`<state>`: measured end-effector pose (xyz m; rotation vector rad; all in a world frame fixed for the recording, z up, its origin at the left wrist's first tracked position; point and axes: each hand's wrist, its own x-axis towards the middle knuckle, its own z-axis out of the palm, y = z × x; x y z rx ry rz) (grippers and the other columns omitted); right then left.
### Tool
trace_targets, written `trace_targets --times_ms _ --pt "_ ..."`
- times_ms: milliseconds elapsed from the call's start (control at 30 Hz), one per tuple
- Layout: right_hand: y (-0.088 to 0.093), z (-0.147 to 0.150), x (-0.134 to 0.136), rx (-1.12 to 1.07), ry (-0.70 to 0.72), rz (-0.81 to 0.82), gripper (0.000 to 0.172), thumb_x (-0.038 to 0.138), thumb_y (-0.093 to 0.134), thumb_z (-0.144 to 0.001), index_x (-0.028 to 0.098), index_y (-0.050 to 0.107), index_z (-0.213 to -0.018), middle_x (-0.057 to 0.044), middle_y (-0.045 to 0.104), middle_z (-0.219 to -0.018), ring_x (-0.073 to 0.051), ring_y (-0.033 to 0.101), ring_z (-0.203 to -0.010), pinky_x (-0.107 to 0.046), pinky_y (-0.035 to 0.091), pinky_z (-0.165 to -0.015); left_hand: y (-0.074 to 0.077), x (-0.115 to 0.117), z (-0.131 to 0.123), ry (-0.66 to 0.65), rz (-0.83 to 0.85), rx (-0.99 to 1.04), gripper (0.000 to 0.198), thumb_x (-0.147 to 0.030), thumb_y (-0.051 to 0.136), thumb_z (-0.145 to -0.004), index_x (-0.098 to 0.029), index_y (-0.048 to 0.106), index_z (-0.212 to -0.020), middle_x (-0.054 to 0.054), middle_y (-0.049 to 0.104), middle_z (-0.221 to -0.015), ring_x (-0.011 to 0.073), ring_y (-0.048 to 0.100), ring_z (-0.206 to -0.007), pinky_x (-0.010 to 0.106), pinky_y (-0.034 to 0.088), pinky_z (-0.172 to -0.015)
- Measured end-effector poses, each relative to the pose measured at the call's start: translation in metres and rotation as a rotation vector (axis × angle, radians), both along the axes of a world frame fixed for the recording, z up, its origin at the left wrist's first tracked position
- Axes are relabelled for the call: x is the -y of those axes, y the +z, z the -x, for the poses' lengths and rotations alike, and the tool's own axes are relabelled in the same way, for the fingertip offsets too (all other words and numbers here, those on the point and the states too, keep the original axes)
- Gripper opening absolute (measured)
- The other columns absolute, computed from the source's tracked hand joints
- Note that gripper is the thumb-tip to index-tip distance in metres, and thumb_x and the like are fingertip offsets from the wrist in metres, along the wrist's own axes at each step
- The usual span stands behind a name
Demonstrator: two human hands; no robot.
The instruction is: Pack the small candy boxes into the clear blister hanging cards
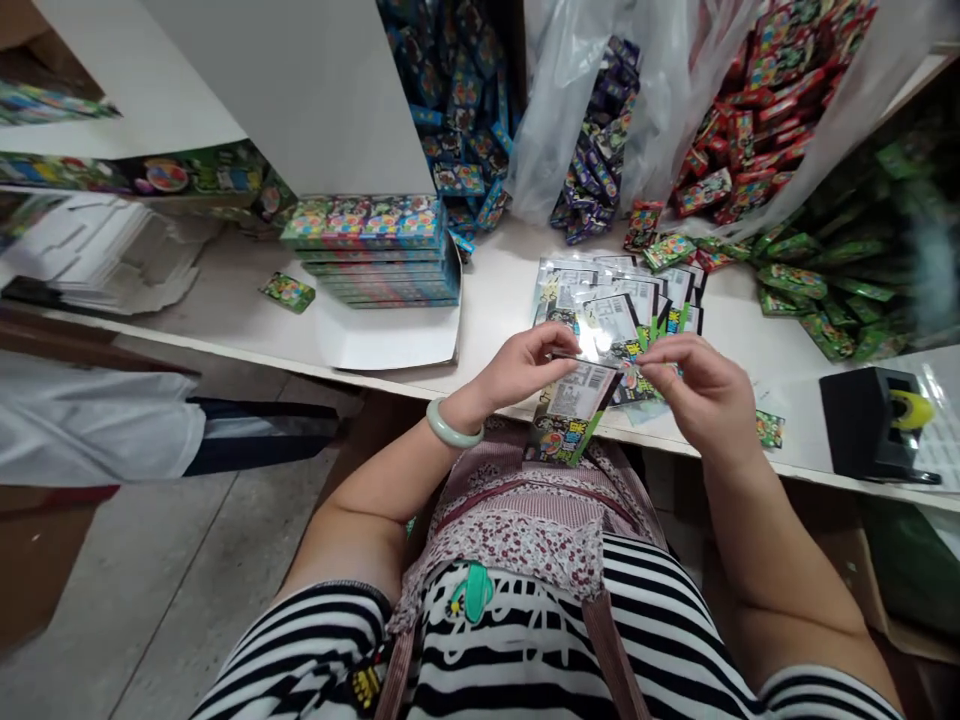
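Note:
My left hand [529, 365], with a pale green bangle on its wrist, pinches the top edge of a printed plastic bag [566, 415]. The bag hangs over the table's front edge, its dark, colourful lower part in front of the apron. Close to the bag's upper right corner, my right hand [701, 390] has thumb and forefinger pressed together. Whatever lies between those fingertips is too small to make out. Beyond both hands, more printed plastic bags [611, 315] lie overlapping on the white table [495, 300].
Stacked colourful boxes [367, 250] stand in a white tray [397, 340] to the left. Small blue packs [461, 130], purple packs [596, 160], red packs [757, 130] and green packs [832, 280] are heaped behind and rightward. A black tape dispenser [859, 420] sits at right.

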<state>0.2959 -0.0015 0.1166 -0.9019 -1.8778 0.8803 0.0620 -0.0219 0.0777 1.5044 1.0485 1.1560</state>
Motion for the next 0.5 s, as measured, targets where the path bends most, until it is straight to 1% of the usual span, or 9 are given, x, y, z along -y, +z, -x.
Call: trace_targets --times_ms 67,167,300,400,500 --pt "0.005 0.004 -0.009 -0.001 0.063 0.121 0.009 0.033 0.068 -0.090 0.025 0.073 -0.089 -0.002 0.071 -0.085 -0.020 0.067 -0.083 -0.037 0.053 -0.078 0.004 0.007 -0.004 -0.028 -0.030 -0.089 0.008 -0.022 0.064 -0.086 -0.018 0.063 -0.093 0.002 0.065 -0.092 0.0123 0.061 -0.086 0.028 0.050 -0.079" --pt "0.004 0.015 -0.015 0.050 0.130 0.224 0.017 0.039 0.071 -0.085 0.023 0.073 -0.085 -0.002 0.073 -0.082 -0.019 0.066 -0.078 -0.034 0.052 -0.072 0.003 0.014 -0.004 -0.072 -0.052 -0.169 0.007 -0.021 0.061 -0.088 -0.017 0.063 -0.094 0.003 0.066 -0.091 0.0128 0.062 -0.086 0.028 0.050 -0.079" --pt "-0.007 0.028 -0.018 0.104 0.197 0.254 0.020 0.041 0.070 -0.083 0.021 0.072 -0.082 -0.002 0.072 -0.078 -0.018 0.064 -0.075 -0.033 0.050 -0.073 -0.005 0.015 0.000 -0.014 -0.084 -0.212 0.008 -0.020 0.057 -0.090 -0.018 0.062 -0.096 0.003 0.065 -0.092 0.0140 0.061 -0.087 0.029 0.049 -0.079" --pt "-0.017 0.034 -0.020 0.124 0.199 0.266 0.019 0.039 0.070 -0.083 0.020 0.072 -0.082 -0.001 0.071 -0.078 -0.017 0.062 -0.074 -0.033 0.049 -0.072 -0.012 0.014 0.001 0.012 -0.082 -0.207 0.011 -0.020 0.056 -0.090 -0.018 0.061 -0.100 0.003 0.064 -0.096 0.0143 0.060 -0.088 0.030 0.048 -0.080" --pt "-0.022 0.038 -0.022 0.168 0.197 0.278 0.018 0.039 0.069 -0.084 0.021 0.071 -0.083 -0.001 0.071 -0.079 -0.016 0.061 -0.073 -0.032 0.049 -0.072 -0.018 0.013 0.000 0.012 -0.087 -0.173 0.012 -0.020 0.056 -0.090 -0.019 0.060 -0.101 0.003 0.064 -0.096 0.0147 0.059 -0.089 0.030 0.048 -0.080"
